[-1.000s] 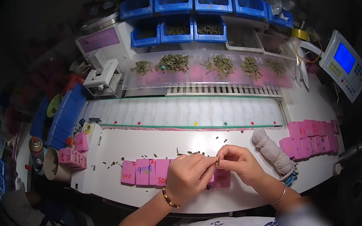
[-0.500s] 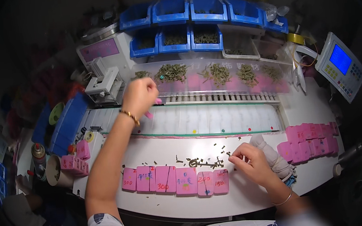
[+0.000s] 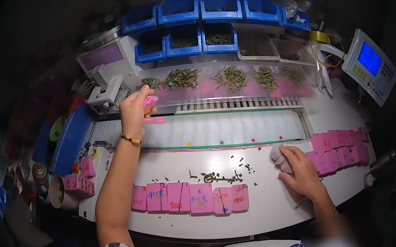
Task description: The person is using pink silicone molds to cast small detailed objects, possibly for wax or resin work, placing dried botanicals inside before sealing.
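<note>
My left hand [image 3: 133,112] is raised over the left part of a white slotted conveyor bed [image 3: 238,131]. Its fingers are closed around a crumpled-looking pink piece [image 3: 150,103], and a pink strip sticks out below the fingers; the exact kind is unclear. On the right of the table, my right hand [image 3: 303,172] grips a bunched white cloth [image 3: 280,159], partly hidden under the palm. Small dark green metal-looking pieces [image 3: 221,178] lie scattered between the hands. Below them, several pink blocks [image 3: 179,196] with handwriting stand in a row.
Stacked pink blocks [image 3: 340,151] sit at the right. A clear tray [image 3: 212,80] with heaps of small pieces runs behind the conveyor, under blue bins [image 3: 178,11]. A control panel [image 3: 370,67] with a blue screen stands right; a spray can [image 3: 40,171] is far left.
My right hand has moved right and up from the scattered pieces and taken hold of the white cloth. My left hand has shifted slightly left, showing more of the pink piece.
</note>
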Demonstrator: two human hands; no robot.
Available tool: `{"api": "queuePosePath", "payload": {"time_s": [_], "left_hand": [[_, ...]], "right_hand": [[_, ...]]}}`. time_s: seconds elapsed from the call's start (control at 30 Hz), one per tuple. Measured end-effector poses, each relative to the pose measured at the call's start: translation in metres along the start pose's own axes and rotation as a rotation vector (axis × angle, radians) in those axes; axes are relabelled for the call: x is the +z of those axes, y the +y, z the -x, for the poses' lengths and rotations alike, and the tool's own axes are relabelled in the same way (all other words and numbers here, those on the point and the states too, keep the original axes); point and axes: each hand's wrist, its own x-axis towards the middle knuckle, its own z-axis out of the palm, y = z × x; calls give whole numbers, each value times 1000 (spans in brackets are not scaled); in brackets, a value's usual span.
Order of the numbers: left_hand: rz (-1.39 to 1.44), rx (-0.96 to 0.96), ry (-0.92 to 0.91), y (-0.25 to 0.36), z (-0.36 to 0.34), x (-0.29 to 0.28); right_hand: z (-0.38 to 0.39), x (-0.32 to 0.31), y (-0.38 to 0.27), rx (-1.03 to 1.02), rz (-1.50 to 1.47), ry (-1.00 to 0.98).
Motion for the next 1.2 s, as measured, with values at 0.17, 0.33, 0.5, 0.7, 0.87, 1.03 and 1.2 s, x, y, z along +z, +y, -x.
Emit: {"api": "queuePosePath", "payload": {"time_s": [0.17, 0.33, 0.5, 0.7, 0.87, 1.03, 1.2], "left_hand": [[346, -334, -84, -12, 50, 23], [433, -498, -476, -36, 117, 58], [466, -591, -617, -56, 155, 75], [269, -92, -556, -41, 167, 105], [262, -227, -626, -30, 168, 89], [112, 53, -648, -32, 173, 82], [202, 109, -416, -36, 153, 83]], "right_hand": [[-4, 2, 10, 12, 7, -144], [-17, -23, -7, -170, 149, -131], [-45, -46, -73, -296, 81, 382], [-30, -27, -89, -591, 239, -171], [-39, -38, -101, -547, 167, 99], [-21, -15, -104, -632, 257, -155], [-23, -47, -88, -462, 145, -60]]}}
